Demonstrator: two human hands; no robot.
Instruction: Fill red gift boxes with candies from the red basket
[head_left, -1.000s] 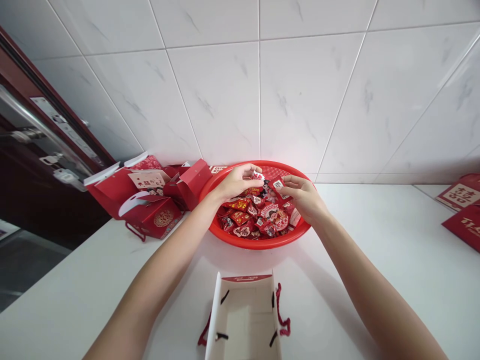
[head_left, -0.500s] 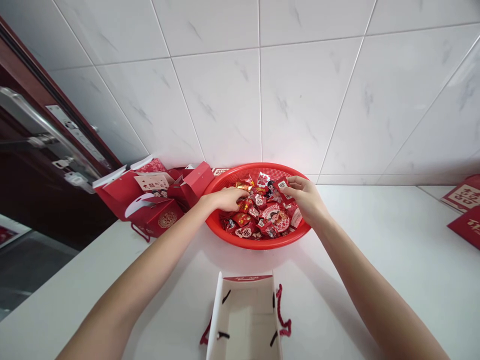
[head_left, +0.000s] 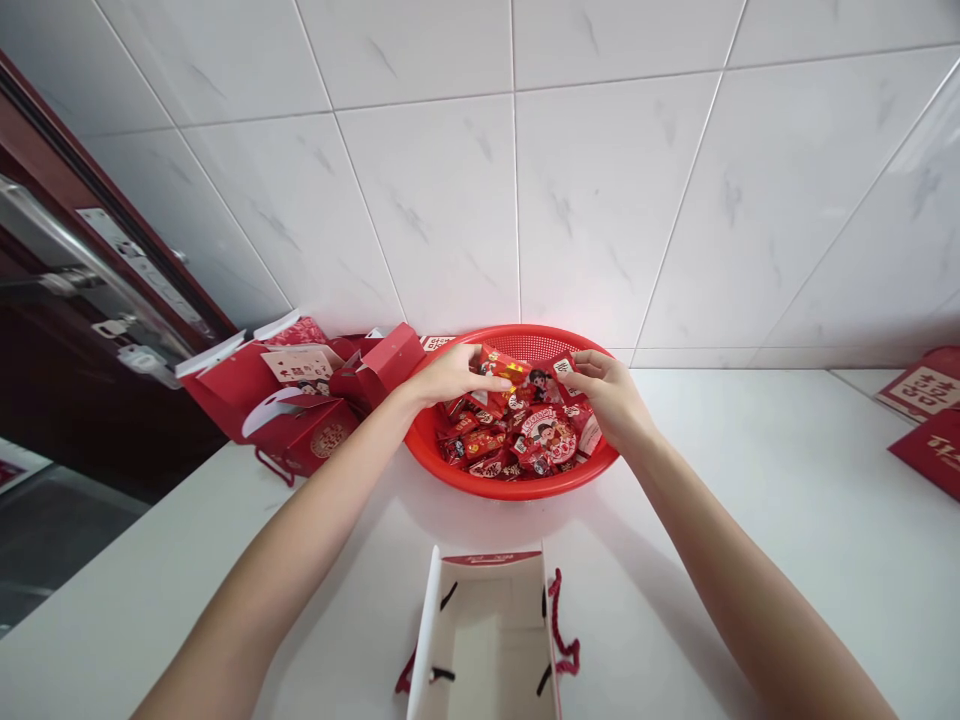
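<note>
White marbled wall tiles [head_left: 600,200] facing us, dark red door [head_left: 67,410] to our left, metal bar [head_left: 91,260], keys [head_left: 141,360]

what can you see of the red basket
The basket is red, rounded and looks like plastic, with a smooth rim and fine holes in its side. It stands upright on the white table near the tiled wall, holding mostly red packets. The left hand and right hand hold packets over it; rim contact is unclear.
</note>
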